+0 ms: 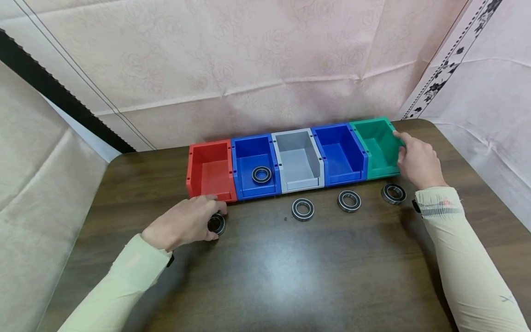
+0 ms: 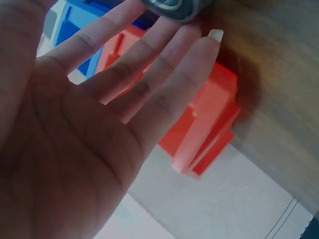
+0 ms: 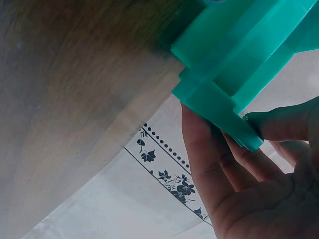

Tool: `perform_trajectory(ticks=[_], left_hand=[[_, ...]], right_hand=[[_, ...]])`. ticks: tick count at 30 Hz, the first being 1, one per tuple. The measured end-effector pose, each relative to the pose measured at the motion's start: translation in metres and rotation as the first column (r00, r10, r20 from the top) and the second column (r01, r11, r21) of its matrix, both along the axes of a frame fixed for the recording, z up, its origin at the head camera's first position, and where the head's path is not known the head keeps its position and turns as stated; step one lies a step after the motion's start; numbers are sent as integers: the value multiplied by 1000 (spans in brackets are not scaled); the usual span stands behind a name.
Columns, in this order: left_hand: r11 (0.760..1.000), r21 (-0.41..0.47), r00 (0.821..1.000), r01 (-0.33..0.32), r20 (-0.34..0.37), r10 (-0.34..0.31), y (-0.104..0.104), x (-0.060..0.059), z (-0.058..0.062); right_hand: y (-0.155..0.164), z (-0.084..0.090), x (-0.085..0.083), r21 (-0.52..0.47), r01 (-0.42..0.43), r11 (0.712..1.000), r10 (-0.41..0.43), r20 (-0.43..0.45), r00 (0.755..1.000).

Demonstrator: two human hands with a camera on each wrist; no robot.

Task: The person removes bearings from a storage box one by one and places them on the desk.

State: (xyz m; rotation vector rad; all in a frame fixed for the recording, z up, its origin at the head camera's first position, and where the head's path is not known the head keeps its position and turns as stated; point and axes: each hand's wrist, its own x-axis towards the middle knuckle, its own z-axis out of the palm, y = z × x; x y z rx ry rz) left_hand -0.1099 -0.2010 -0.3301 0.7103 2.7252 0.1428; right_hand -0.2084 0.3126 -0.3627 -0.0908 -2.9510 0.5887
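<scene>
Five open bins stand in a row at the back of the table: red (image 1: 209, 173), blue (image 1: 254, 161), grey (image 1: 297, 161), blue (image 1: 341, 154) and green (image 1: 378, 143). One black bearing ring (image 1: 261, 174) lies in the left blue bin. My left hand (image 1: 212, 216) is in front of the red bin and pinches a bearing (image 1: 218, 226) between thumb and fingertips. In the left wrist view the fingers (image 2: 149, 64) reach out to that bearing (image 2: 169, 6). My right hand (image 1: 408, 148) grips the right wall of the green bin (image 3: 234, 64), thumb and fingers (image 3: 204, 149) on either side of its rim.
Three more bearings lie on the brown wooden table (image 1: 290, 276) in front of the bins, one (image 1: 303, 209) before the grey, one (image 1: 349, 201) before the right blue, one (image 1: 393, 193) before the green. Pink cloth (image 1: 249, 69) hangs behind the table.
</scene>
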Motion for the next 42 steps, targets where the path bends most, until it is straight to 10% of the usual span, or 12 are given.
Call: perform_trajectory(ticks=[21, 42], left_hand=[[994, 57, 977, 95, -197, -82, 36, -39, 42], [998, 25, 987, 60, -148, -56, 69, -84, 16]], right_hand=[[3, 1, 1, -3, 4, 1000, -4, 14, 1000], [2, -1, 0, -11, -16, 1000, 15, -23, 1000]])
